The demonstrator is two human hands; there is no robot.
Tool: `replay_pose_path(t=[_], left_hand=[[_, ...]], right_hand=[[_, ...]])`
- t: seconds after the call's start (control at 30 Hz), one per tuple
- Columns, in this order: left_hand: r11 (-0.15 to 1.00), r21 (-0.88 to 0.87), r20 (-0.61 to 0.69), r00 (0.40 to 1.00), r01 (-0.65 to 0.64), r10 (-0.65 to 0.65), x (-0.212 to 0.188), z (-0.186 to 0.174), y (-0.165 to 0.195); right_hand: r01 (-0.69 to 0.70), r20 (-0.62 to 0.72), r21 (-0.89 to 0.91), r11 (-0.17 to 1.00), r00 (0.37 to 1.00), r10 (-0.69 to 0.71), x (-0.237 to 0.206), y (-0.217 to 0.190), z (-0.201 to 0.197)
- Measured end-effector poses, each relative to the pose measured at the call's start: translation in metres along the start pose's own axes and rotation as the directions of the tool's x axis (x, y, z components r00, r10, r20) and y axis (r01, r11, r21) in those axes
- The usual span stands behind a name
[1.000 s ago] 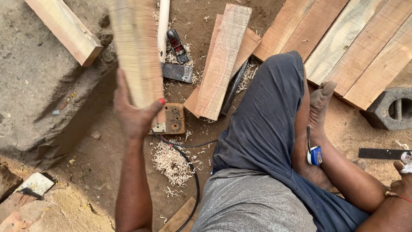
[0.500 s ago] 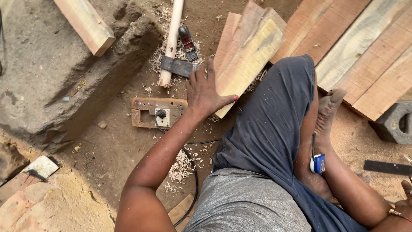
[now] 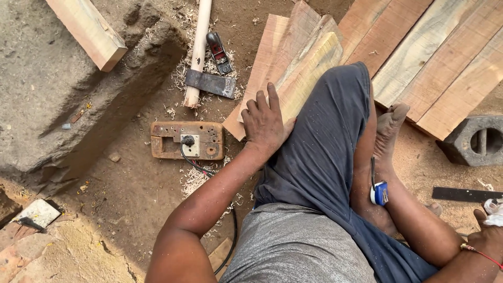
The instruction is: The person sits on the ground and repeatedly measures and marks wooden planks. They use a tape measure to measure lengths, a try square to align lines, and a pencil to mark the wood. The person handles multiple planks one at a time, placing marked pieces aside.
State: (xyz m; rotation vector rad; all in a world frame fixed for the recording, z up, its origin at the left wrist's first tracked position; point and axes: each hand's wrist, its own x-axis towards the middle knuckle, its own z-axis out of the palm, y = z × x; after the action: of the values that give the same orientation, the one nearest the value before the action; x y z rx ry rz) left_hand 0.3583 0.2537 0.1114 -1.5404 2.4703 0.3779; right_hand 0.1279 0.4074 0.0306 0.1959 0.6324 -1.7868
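Observation:
My left hand (image 3: pixel 265 123) lies flat, fingers apart, on the near end of a pale wooden plank (image 3: pixel 308 73) that rests on top of a small stack of planks (image 3: pixel 267 52) on the dirt by my knee. Nothing is gripped in it. My right hand (image 3: pixel 490 236) shows only at the right edge, resting on the ground next to a white object (image 3: pixel 495 212); its fingers are mostly out of frame. A blue tape measure (image 3: pixel 380 193) lies against my leg.
A wooden block with an electric socket and black cable (image 3: pixel 187 140) lies left of my hand. A hammer (image 3: pixel 199 52), a small hand plane (image 3: pixel 218 52), wide boards (image 3: pixel 435 57), a concrete block (image 3: pixel 477 139), a dark flat ruler (image 3: pixel 463 194) and a stone slab (image 3: pixel 63 99) surround me.
My left hand has brought the pale plank down from upright and laid it on the stack, then flattened on its end. The view has shifted slightly.

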Motion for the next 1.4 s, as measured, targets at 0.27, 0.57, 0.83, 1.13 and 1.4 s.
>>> replay_pose_path(t=[0.27,0.57,0.83,1.13,1.4], left_hand=[[0.944,0.244,0.185,0.966,-0.224,0.182,0.001,0.044,-0.017],[0.971,0.146,-0.262,0.94,-0.187,0.22,0.024,0.058,-0.067],[0.969,-0.245,-0.234,0.972,-0.03,-0.029,0.025,0.03,-0.137],[0.98,-0.186,-0.317,0.939,0.074,-0.131,0.058,-0.001,-0.214],[0.826,-0.084,-0.356,0.757,0.558,-0.548,0.128,-0.066,-0.367]], right_hand=[[-0.012,0.058,0.05,0.999,0.998,0.009,0.003,-0.007,-0.029],[-0.028,0.014,0.065,0.997,1.0,0.027,-0.008,-0.01,-0.004],[-0.029,-0.001,0.079,0.996,1.0,0.029,-0.005,-0.012,0.002],[-0.014,0.225,0.057,0.998,0.974,0.001,0.028,-0.005,-0.061],[-0.086,0.353,0.156,0.984,0.935,0.026,0.039,-0.005,-0.092]])
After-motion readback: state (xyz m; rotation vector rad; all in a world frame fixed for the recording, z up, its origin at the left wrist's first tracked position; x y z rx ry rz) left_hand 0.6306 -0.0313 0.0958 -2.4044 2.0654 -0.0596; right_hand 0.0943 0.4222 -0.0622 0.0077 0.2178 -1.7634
